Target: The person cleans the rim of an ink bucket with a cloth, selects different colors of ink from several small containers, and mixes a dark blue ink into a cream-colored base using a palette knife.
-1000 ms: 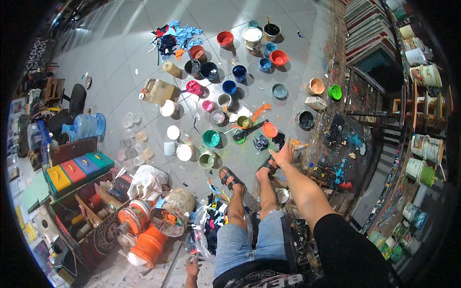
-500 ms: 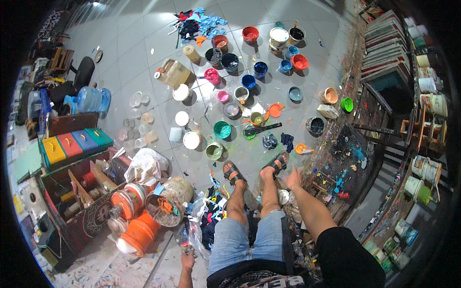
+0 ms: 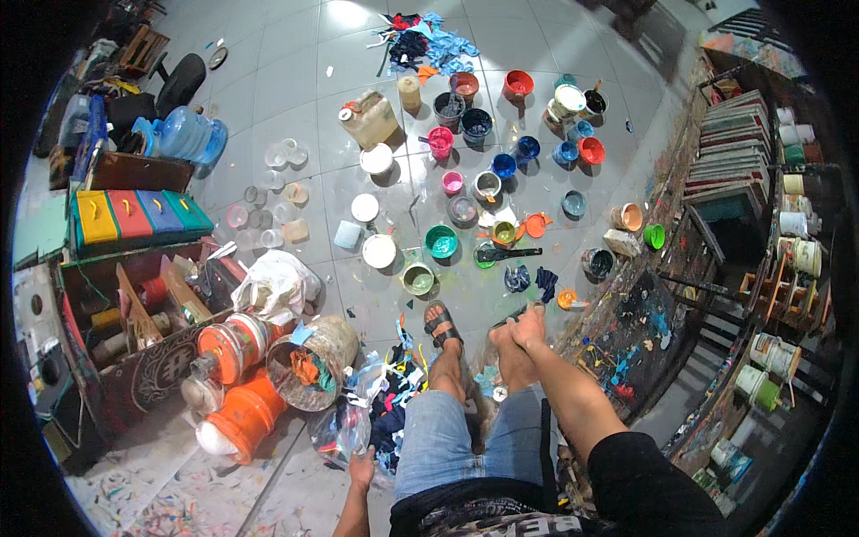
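My right hand reaches down over the front of my right foot, its fingers bent and closed against the foot. Whether it grips the dark sandal there is hidden. On my left foot is a dark strapped sandal. Low beside my left thigh, my left hand hangs with fingers apart and nothing seen in it. Nearest to that hand are a clear plastic bag and a heap of coloured cloth scraps. Ahead of my feet stand a grey-green paint pot and a green paint pot.
Several paint pots spread over the tiled floor, with a jerrycan among them. A black-handled tool lies across a green lid. Orange buckets and a tipped bucket crowd the left. Framed screens stack at right.
My right hand has moved from beside my right foot onto it, and the foot has shifted back. My left hand has risen slightly. The view has turned a little.
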